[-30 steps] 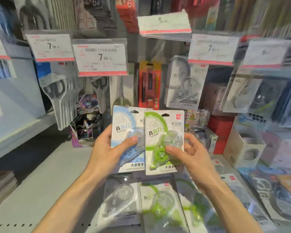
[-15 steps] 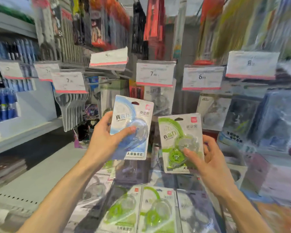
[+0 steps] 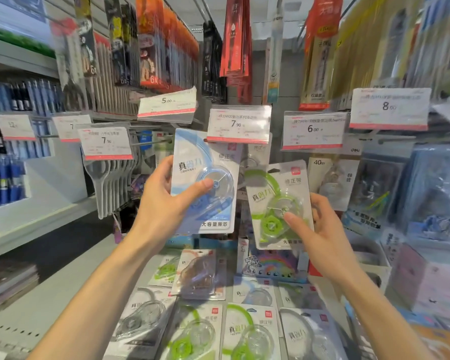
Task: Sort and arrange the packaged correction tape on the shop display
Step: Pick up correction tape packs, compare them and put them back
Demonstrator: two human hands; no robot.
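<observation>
My left hand grips a blue correction tape pack, thumb across its blister, and holds it high, its top just under the 7.90 price tag. My right hand pinches a green correction tape pack, lower and to the right, tilted slightly. Below both hands, several more loose correction tape packs in green, grey and brown lie flat on the shelf.
Price tags hang on peg hooks: 5.00, 6.00, 8.00. Packaged scissors hang at left. Pens and other packaged goods hang above and at right. A grey shelf runs along the left.
Both hands have risen toward the peg hooks with their packs. The blue pack went higher and the two packs moved apart. The view tilted upward.
</observation>
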